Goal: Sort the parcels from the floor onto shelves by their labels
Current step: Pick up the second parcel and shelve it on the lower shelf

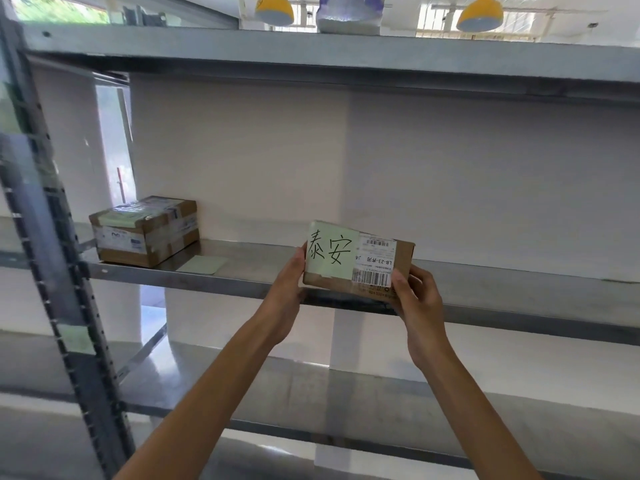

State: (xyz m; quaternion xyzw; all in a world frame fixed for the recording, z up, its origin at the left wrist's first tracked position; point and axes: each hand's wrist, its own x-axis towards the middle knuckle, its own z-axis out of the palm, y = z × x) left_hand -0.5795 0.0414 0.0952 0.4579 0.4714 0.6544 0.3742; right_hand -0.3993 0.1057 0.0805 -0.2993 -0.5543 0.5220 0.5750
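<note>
Two hands held one parcel at the shelf edge.
Left hand (289, 289) and right hand (417, 299) clasped the labelled parcel (358, 259) between them, over the shelf (242, 271); beyond the left hand sat a taped box (145, 230).

We hold a small cardboard parcel (360, 259) at the front edge of the middle metal shelf (502, 278), our left hand (289, 292) gripping its left end and our right hand (417, 299) its right end. A pale green note (329, 251) with handwritten characters faces us beside a barcode label (374, 263). Another taped box (145, 230) sits far left on the shelf, a loose green slip (202, 265) near it.
</note>
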